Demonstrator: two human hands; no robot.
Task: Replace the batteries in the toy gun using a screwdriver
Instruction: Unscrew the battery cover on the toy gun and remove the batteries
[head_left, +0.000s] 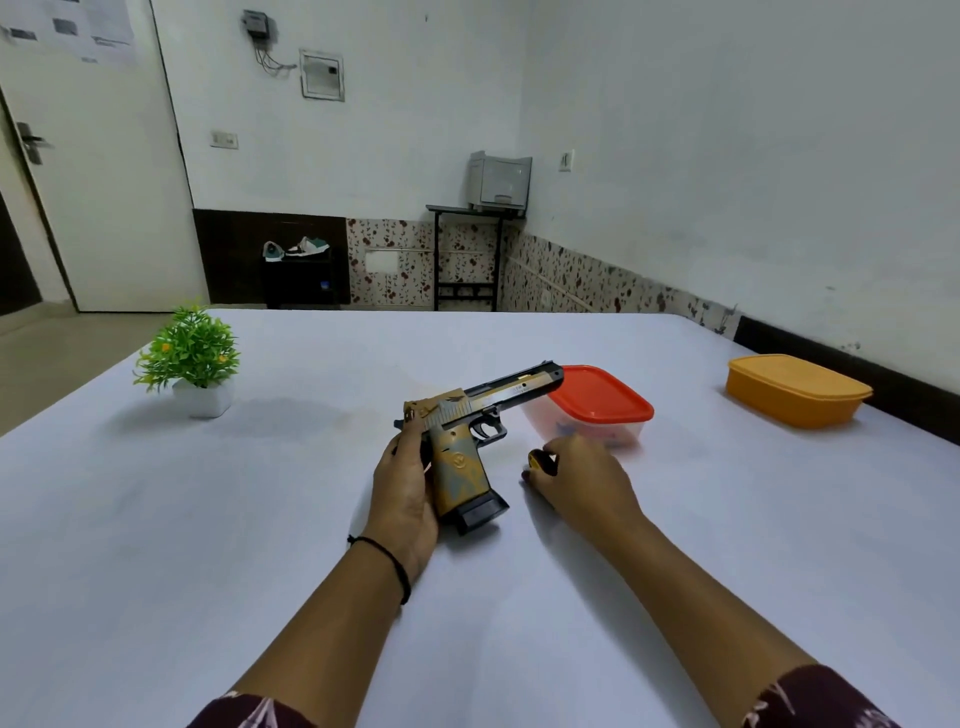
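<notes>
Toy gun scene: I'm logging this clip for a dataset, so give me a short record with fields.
toy gun: held by its grip, muzzle towards red-lidded box
left hand: grips toy gun
right hand: curled over screwdriver, only its yellow-black handle end showing
table: white, also bears orange box and potted plant
batteries: none visible

Plain indoor room, office-like: grey printer (500, 182) on black metal stand (466, 254), white door (98, 171), wall electrical box (322, 74), white-clothed table (260, 519).
</notes>
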